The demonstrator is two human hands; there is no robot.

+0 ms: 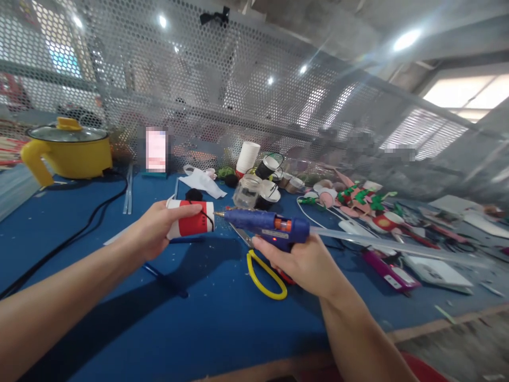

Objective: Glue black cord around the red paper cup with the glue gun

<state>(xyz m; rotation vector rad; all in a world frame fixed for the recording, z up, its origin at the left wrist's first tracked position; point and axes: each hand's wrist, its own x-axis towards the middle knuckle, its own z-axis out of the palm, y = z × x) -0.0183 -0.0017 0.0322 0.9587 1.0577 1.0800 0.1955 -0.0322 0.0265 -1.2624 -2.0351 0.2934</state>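
Observation:
My left hand (159, 225) is closed round a red and white paper cup (191, 227), held on its side above the blue table. A black cord runs over the cup near its right end. In my right hand (306, 262) is a blue hot glue gun (266, 223) with a small red light on its body. Its nozzle points left and is at the cup's right end; whether it touches I cannot tell. A long clear glue stick (377, 244) sticks out of the gun's back. Beneath the gun lie scissors with yellow handles (267, 276), partly hidden by my right hand.
A yellow electric pot (79, 156) with a black cable stands at the left, a lit phone (156, 151) behind. Stacked paper cups (248, 156) and a clear jar (247, 192) are at the back. Craft pieces, a purple box (389, 271) and tools crowd the right. Perforated metal (222, 79) closes the rear.

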